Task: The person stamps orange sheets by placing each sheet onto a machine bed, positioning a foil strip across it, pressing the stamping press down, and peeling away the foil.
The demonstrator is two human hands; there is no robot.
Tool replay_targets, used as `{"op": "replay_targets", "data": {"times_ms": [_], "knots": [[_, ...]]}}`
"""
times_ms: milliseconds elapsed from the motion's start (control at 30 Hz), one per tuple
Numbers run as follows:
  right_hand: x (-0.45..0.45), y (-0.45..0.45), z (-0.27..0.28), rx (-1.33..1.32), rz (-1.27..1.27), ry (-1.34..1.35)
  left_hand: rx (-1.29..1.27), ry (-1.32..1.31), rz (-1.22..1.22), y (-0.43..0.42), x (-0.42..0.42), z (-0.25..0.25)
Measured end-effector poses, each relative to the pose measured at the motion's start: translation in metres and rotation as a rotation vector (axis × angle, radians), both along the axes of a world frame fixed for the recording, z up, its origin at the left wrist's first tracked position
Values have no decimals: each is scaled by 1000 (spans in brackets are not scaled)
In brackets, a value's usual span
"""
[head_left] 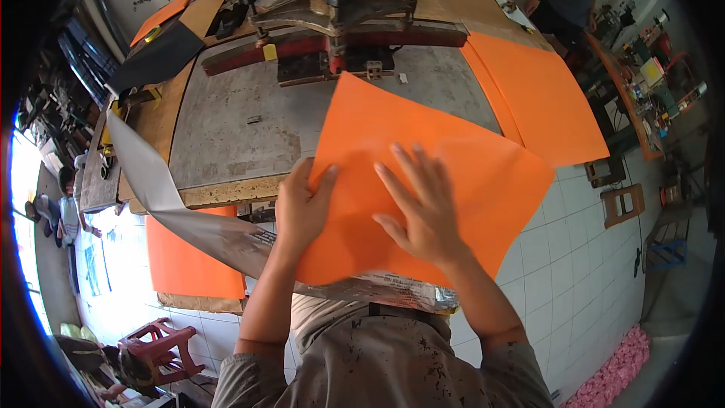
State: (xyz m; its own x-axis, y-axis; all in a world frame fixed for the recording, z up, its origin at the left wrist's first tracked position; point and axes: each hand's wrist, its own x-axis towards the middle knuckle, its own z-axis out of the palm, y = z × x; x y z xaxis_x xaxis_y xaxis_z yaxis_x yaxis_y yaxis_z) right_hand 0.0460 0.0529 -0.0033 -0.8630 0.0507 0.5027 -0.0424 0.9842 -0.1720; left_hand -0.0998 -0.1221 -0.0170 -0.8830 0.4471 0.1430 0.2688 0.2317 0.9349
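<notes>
Our left hand [302, 208] pinches the left edge of one orange sheet [491, 189] at the tabletop's [242, 125] near edge; our right hand [427, 219] spreads over its middle. We do best gripping lightly, palm flat, avoiding creases. The orange stack [547, 98] by the right edge we cannot count.

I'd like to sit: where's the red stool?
In the head view, the red stool is lower left on the floor, below the orange stack.
</notes>
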Motion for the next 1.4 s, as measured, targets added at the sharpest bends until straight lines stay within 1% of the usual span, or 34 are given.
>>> {"op": "replay_targets", "data": {"times_ms": [33, 67, 100, 133, 200, 233, 267, 300, 333, 367, 433, 467, 500, 567, 667, 700, 767, 867, 933, 967, 1033, 1100, 1200, 1300, 1333, 1367, 1400], "knots": [[-8, 4, -29, -45, -27, -106, -17, 43, 10, -7, -1, -4], [-5, 12, -45, -31, -90, -96, -33, 87, 22, -13, 0, -8], [4, 23, -58, -17, -153, -87, 71, 87, 57, -15, 2, -15], [15, 34, -66, -3, -215, -77, 60, 57, 68, -21, 3, -16], [51, 66, -71, -5, -455, -27, 36, -6, 97, -35, 5, -18], [74, 81, -75, -64, -586, 4, 67, 0, 125, -38, 8, -19], [99, 93, -79, -125, -715, 35, 43, 21, 133, -43, 10, -20], [129, 107, -87, -239, -882, 7, 21, 45, 143, -47, 13, -20], [141, 108, -81, -354, -1046, -26, -2, 64, 157, -51, 16, -21], [142, 105, -81, -305, -931, 108, -3, 97, 166, -52, 21, -17], [110, 61, -39, -206, -691, 368, -7, 165, 183, -49, 32, -7], [81, 36, -29, -242, -447, 436, 2, 151, 187, -49, 37, -6], [58, 11, -25, -234, -228, 390, 10, 140, 189, -48, 42, -4], [19, -31, -4, -89, 22, 112, 2, 147, 188, -49, 44, -6], [-22, -18, -37, -82, -64, -17, -19, 155, 184, -57, 39, -16], [-16, -6, -49, -93, -170, -40, -3, 133, 183, -59, 37, -17], [18, 34, -60, -91, -395, -48, 45, 97, 195, -60, 32, -20], [103, 76, -80, -50, -678, -34, 85, 39, 210, -67, 28, -27], [162, 104, -119, -146, -1079, -397, 77, -5, 194, -72, 25, -30], [155, 97, -105, -176, -993, -161, 81, 2, 188, -70, 25, -30], [119, 55, -48, -238, -798, 291, 78, 14, 178, -69, 30, -28], [69, 19, -21, -259, -342, 382, 45, 64, 150, -69, 34, -27], [5, -38, 13, -156, 115, 103, 1, 148, 83, -67, 37, -25], [-43, -42, 2, -127, 168, 38, -85, 220, 29, -75, 41, -28], [-44, -28, -21, -173, 71, -28, -116, 246, 11, -78, 40, -28], [-38, -7, -39, -218, -24, -93, -110, 216, 35, -80, 38, -29], [-23, 11, -39, -146, -138, -102, -104, 184, 59, -82, 37, -29]]}}
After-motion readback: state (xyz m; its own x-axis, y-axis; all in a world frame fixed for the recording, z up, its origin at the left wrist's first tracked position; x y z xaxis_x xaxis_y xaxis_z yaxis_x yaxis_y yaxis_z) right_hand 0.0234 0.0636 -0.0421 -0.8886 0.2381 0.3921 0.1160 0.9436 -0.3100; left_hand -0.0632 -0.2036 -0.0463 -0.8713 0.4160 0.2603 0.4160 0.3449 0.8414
